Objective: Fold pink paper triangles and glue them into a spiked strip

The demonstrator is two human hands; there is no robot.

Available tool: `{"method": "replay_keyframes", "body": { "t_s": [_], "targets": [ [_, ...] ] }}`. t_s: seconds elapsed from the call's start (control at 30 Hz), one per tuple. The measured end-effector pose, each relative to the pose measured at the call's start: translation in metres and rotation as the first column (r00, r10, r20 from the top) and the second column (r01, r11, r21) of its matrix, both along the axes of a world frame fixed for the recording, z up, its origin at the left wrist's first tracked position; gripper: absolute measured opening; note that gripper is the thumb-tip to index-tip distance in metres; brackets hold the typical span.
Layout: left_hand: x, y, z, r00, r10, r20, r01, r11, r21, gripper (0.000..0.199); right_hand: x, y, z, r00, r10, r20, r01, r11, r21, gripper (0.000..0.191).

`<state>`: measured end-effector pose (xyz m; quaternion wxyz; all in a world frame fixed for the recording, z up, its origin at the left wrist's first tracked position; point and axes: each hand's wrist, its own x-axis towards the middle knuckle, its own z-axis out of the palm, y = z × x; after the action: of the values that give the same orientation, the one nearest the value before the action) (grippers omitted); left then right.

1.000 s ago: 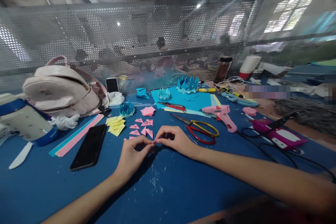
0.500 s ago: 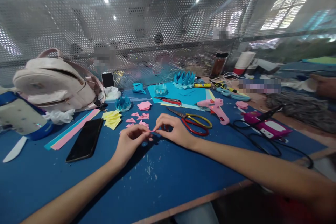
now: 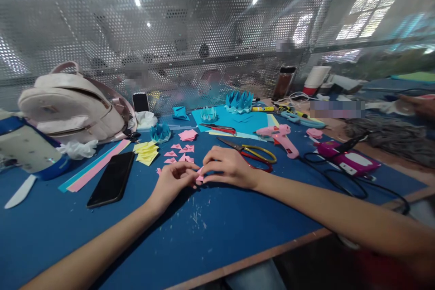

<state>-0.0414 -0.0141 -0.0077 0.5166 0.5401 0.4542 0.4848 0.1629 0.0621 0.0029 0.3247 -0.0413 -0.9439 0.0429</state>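
Note:
Between my two hands is a small pink paper piece (image 3: 200,174), pinched at its left by my left hand (image 3: 176,179) and at its right by my right hand (image 3: 228,167). Several folded pink pieces (image 3: 186,148) lie on the blue mat just beyond my left hand, with a stack of pink paper (image 3: 188,134) behind them. Yellow squares (image 3: 146,152) are spread to the left. Scissors with red and yellow handles (image 3: 260,154) lie beyond my right hand, partly hidden by it.
A black phone (image 3: 111,179), paper strips (image 3: 98,165) and a backpack (image 3: 74,106) are at the left. A pink glue gun (image 3: 280,137) with a black cable lies at the right. Blue folded paper crowns (image 3: 239,102) stand at the back. Another person's hand (image 3: 419,105) shows at the far right.
The pink piece now shows more of its face between my fingertips. My right hand has turned slightly, its fingers more extended over the piece.

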Motion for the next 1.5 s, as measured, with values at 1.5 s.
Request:
{"method": "replay_keyframes", "body": {
  "t_s": [1.5],
  "targets": [
    [0.0, -0.002, 0.0, 1.0, 0.003, -0.007, -0.003, 1.0, -0.016, 0.028, -0.004, -0.018, 0.009, 0.992, -0.067, 0.103, 0.088, 0.973, -0.215, 0.015]
  ]
}}
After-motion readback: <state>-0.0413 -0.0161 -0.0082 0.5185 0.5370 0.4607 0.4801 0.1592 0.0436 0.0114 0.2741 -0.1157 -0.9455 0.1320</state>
